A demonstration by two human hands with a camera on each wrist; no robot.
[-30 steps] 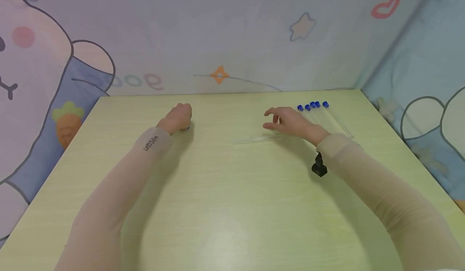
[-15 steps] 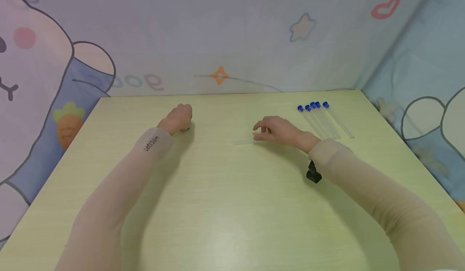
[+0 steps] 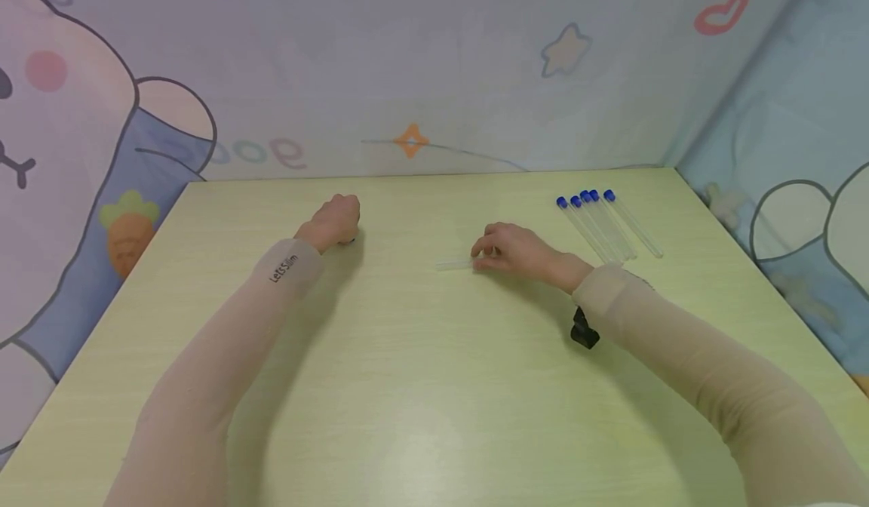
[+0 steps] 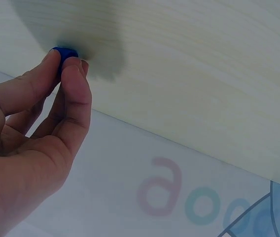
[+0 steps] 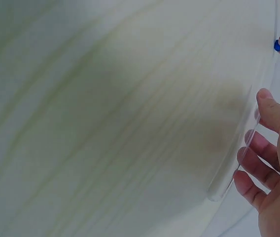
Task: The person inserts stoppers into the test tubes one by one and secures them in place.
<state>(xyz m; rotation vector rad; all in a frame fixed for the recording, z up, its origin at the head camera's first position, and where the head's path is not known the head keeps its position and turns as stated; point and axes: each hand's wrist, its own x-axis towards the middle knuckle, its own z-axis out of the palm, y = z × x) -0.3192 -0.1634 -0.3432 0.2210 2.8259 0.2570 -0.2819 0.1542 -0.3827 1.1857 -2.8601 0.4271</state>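
Note:
My left hand (image 3: 333,222) is at the back left of the table. In the left wrist view its thumb and forefinger pinch a small blue cap (image 4: 66,52) just over the tabletop. My right hand (image 3: 514,250) is right of centre, with thumb and fingers curled at a clear test tube (image 3: 453,265) lying on the table. The right wrist view has the fingertips along the side of this uncapped glass tube (image 5: 226,173), thumb near one end. In the head view the hand hides the tube's right part.
Several clear test tubes with blue caps (image 3: 597,224) lie side by side at the back right of the wooden table (image 3: 407,364). A printed cloth backdrop (image 3: 434,69) stands behind the table's far edge.
My right hand has come left and nearer onto the loose tube, and its fingers have closed in around it. The left hand with the cap has stayed in place.

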